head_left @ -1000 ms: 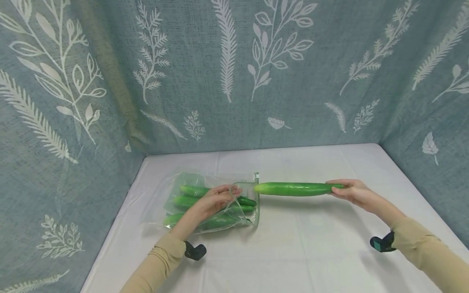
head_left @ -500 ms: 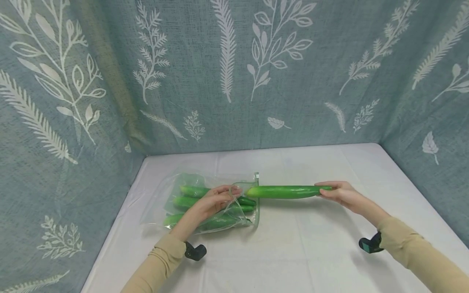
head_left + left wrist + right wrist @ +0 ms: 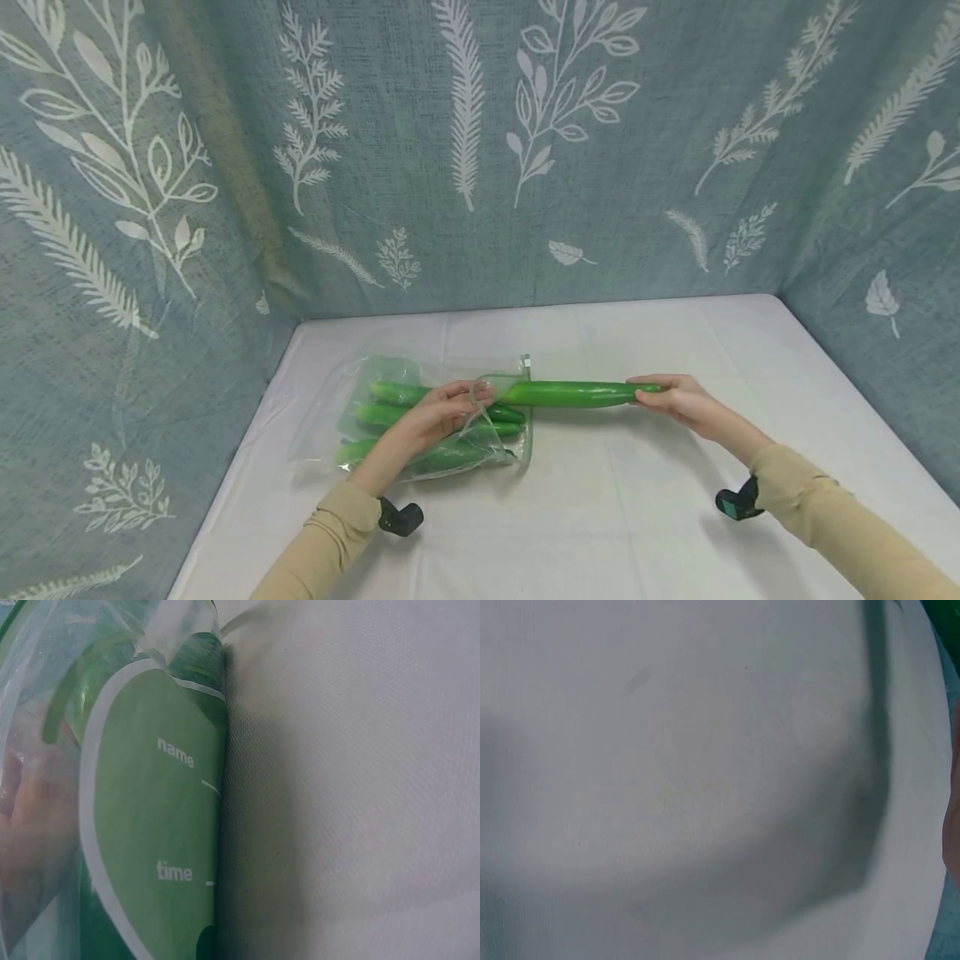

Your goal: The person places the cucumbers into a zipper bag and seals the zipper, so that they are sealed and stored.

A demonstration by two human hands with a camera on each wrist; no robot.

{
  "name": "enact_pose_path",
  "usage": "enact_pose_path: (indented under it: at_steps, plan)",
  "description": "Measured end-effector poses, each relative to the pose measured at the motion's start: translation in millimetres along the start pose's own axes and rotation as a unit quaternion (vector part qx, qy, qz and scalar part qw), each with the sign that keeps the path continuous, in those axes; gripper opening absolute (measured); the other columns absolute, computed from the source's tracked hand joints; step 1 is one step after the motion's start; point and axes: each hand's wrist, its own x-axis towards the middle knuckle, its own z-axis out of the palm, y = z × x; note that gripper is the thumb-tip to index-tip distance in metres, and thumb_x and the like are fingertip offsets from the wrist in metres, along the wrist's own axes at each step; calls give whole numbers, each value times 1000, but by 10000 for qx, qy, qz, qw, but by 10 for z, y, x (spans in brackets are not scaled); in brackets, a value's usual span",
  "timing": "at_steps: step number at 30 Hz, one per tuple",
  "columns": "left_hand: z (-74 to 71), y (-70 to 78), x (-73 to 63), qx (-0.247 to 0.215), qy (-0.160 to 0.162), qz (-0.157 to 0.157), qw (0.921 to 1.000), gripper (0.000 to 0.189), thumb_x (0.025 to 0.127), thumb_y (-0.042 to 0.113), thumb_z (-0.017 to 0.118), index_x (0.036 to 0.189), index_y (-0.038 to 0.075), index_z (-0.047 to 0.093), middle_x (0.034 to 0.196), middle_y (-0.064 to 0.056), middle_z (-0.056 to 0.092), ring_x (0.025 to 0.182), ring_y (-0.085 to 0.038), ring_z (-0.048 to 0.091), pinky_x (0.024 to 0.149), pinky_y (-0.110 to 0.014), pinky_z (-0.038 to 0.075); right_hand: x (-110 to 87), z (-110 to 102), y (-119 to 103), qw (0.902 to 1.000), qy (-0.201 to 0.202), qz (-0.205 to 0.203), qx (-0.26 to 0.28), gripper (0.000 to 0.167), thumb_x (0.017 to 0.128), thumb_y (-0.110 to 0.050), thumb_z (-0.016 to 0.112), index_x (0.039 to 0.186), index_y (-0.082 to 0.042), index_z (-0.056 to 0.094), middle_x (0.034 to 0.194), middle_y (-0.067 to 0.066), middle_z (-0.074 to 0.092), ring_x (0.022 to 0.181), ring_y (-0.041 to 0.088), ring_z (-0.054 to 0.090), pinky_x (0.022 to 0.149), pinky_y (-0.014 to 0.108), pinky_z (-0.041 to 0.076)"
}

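Note:
My right hand [image 3: 675,398] grips a long green cucumber [image 3: 577,394] by its darker stem end and holds it level, its shadow on the cloth below. Its paler tip lies within the mouth of a clear zip bag [image 3: 330,425], close to the left fingertips. Inside the bag three cucumbers [image 3: 450,454] lie side by side. Reaching over them, my left hand [image 3: 438,412] holds the upper edge of the bag's mouth raised. In the left wrist view the bag [image 3: 157,802] shows a green label reading "name" and "time". A sliver of the right hand [image 3: 952,802] shows in the right wrist view.
A white cloth covers the table [image 3: 600,533]. Leaf-patterned blue-green curtains [image 3: 510,150] enclose it at the back and both sides. A dark wrist camera [image 3: 401,518] sits under the left cuff, another camera [image 3: 738,500] under the right.
My right hand has moved left with the cucumber, bringing its pale tip from the bag's edge into the mouth. The left hand and the bag have stayed nearly still.

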Motion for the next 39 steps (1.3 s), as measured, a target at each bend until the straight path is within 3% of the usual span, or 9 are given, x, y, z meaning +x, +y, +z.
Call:
enact_pose_path:
  at_steps: [10, 19, 25, 39]
  plan:
    - [-7, -10, 2, -6, 15, -19, 10000, 59, 90, -9, 46, 145, -8, 25, 117, 3, 66, 103, -3, 64, 82, -15, 51, 46, 148, 9, 9996, -104, 13, 252, 57, 89, -19, 64, 136, 7, 44, 118, 7, 63, 94, 2, 61, 95, 30, 50]
    - [-12, -21, -11, -8, -5, 8, 10000, 58, 90, -9, 46, 145, -8, 25, 122, -1, 64, 106, -4, 62, 83, -15, 51, 118, 342, 15, 9993, -339, -125, 6, 55, 89, -25, 64, 134, 2, 50, 132, 19, 55, 103, 9, 59, 97, 35, 49]
    - [-17, -34, -7, 91, -27, 33, 10000, 55, 90, -8, 46, 143, -7, 30, 121, 1, 64, 108, -4, 61, 84, -15, 50, 172, 481, -10, 9988, -451, -121, 125, 52, 88, -23, 65, 133, 1, 52, 138, 22, 49, 112, 17, 59, 100, 37, 48]
    - [-34, -37, 4, 64, -46, 59, 10000, 54, 91, -9, 45, 142, -8, 30, 121, 1, 64, 108, -4, 62, 85, -15, 50, 293, 717, -56, 9979, -474, -271, 344, 51, 86, -20, 66, 131, 1, 54, 137, 21, 52, 112, 17, 60, 99, 36, 48]
